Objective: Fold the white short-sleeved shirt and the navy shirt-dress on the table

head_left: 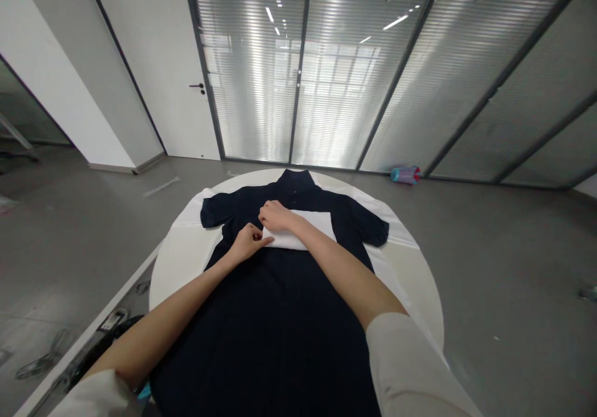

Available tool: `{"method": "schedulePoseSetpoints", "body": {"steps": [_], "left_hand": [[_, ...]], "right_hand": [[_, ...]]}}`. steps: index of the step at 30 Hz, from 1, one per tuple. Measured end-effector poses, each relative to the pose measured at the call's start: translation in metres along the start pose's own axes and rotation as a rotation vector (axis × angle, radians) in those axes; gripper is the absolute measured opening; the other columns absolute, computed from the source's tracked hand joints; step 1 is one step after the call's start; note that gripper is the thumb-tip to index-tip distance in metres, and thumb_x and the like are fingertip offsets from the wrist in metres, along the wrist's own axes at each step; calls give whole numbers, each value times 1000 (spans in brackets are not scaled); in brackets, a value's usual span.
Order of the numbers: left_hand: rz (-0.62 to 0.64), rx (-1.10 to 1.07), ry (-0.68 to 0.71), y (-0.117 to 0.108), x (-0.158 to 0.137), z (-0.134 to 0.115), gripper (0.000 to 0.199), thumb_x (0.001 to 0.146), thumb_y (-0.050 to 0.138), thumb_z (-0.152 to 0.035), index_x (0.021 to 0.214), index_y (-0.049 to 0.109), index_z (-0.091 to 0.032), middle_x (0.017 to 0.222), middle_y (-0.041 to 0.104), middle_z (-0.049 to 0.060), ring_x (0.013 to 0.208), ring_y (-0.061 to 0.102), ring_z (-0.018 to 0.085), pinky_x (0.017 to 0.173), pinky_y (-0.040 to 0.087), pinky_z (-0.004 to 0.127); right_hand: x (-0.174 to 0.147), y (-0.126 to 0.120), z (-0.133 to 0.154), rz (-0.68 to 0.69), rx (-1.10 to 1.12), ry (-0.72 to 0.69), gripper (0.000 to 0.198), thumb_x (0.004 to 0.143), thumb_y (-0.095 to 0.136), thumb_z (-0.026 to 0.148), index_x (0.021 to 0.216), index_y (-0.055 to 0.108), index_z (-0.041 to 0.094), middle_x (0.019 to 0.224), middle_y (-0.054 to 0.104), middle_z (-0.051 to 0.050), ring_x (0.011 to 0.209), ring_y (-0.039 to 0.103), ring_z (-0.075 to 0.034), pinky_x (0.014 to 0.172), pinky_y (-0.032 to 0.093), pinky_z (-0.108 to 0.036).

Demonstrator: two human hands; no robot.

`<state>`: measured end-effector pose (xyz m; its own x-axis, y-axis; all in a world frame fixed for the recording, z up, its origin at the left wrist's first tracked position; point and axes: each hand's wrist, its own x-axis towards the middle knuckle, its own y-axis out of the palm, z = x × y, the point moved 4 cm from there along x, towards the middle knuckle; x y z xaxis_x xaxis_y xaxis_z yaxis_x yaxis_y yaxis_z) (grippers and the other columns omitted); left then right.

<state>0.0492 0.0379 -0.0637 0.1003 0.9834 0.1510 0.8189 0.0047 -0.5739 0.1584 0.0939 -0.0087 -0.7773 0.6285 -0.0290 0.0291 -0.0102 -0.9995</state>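
We have a navy collared short-sleeved shirt [280,305] spread before us, and we name every place from it. Under it stands a round white table [181,258]. On the shirt's chest, below its collar [296,180], lies a flat white cloth [286,240]. Our left hand [247,243] is at that cloth's near left corner, thumb laid along the white, fingers curled; we cannot tell whether they pinch it. Our right hand [276,215] bends its fingers down, bunched together, at the far left corner, its forearm crossing above the cloth; whether it grips the fabric we cannot tell either. Beyond the shirt's collar rises a glass partition with blinds [256,93], with a white door [149,62] to its left. Past the shirt's right sleeve, a blue-and-pink bundle [405,175] lies on the floor.
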Motion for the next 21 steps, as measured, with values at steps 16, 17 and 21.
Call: {"method": "schedulePoseSetpoints", "body": {"steps": [16,17,21], "left_hand": [[181,-59,70,3,5,4,50,76,58,-61,54,53,-17,51,37,-4,53,32,10,53,22,26],[191,-56,73,2,4,3,49,77,57,-60,55,51,-17,52,36,-4,53,31,10,53,22,26],[203,-5,92,-3,0,-2,43,79,58,-54,58,49,-18,55,39,-5,55,34,11,54,24,25]], "right_hand": [[-12,21,-13,-367,187,95,25,94,41,11,86,64,17,105,64,-8,102,50,-23,92,35,-37],[-13,19,-13,-381,197,91,25,93,41,10,86,64,17,107,64,-8,103,50,-23,92,35,-37],[-15,14,-13,-401,233,65,25,92,40,10,86,63,16,114,60,-8,100,52,-22,90,37,-36]]}}
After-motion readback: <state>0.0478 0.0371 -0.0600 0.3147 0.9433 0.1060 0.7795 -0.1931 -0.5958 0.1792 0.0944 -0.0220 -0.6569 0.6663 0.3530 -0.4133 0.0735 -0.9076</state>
